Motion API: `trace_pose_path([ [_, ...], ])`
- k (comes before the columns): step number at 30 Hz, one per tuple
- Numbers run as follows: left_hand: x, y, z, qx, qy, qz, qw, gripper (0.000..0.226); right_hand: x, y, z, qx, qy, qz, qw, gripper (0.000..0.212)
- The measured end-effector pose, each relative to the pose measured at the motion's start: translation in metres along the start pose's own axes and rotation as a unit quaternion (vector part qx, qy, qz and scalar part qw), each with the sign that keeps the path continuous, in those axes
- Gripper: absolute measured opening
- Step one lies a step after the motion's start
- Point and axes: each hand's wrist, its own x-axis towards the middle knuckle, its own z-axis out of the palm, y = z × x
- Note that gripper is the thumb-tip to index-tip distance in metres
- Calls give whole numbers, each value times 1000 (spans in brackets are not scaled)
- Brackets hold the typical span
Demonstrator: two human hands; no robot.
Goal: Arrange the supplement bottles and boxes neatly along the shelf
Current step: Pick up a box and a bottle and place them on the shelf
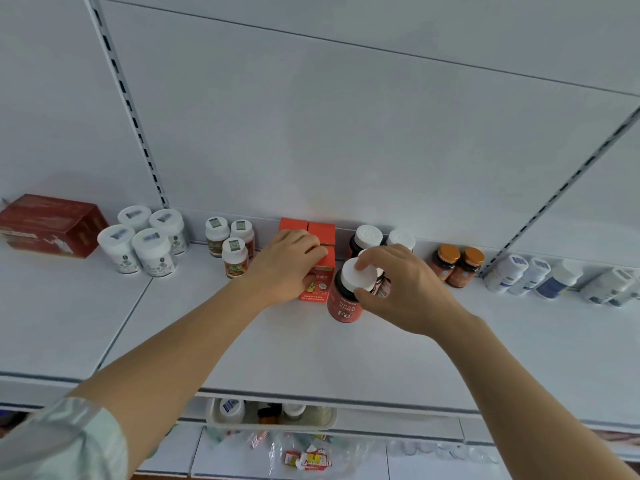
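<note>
Head cam, the only view I've got: I'm looking down along a white shelf [381, 358] with both bare arms reaching in. The left hand [287, 261] sits on top of the orange boxes [320, 251] near the back wall, fingers [304, 242] curled over the top edge and wrapped around the front one, so it's gripping that box. Just to the right, the right hand [398, 282] has a red bottle [344, 299] with a white cap and "Fe" on the label — fingertips [362, 265] pinch the cap from above and the thumb presses in at its side. The bottle looks tilted toward me; I can't tell if its base touches the shelf. It's just beside the orange box, maybe touching it.

Behind that hand there are more white-capped dark bottles [367, 239] against the back wall. Further right stand two amber bottles [457, 263] with orange caps, then a row of white bottles [540, 275] trailing off to the edge, blurry. Left of the boxes there's a trio of small bottles [230, 244] with white lids, then four white tubs [145, 239] in a cluster, then a dark red carton [52, 225] at the far left.

Below the shelf lip — a white tray [270, 424] holding a few bottles, and a clear bag [308, 455] of small packets underneath.
</note>
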Motion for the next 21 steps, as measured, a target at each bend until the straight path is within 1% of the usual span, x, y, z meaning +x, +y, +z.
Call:
trace_pose_path([
  [6,-4,0,2,27,-24,5,999,54,-4,-9,0,-15,12,10,1000,32],
  [15,-4,3,6,63,-5,9,998,48,-6,-16,-4,-28,13,27,999,32],
  [21,-5,7,7,79,-5,-4,997,47,-11,-22,-4,-30,2,42,999,33],
])
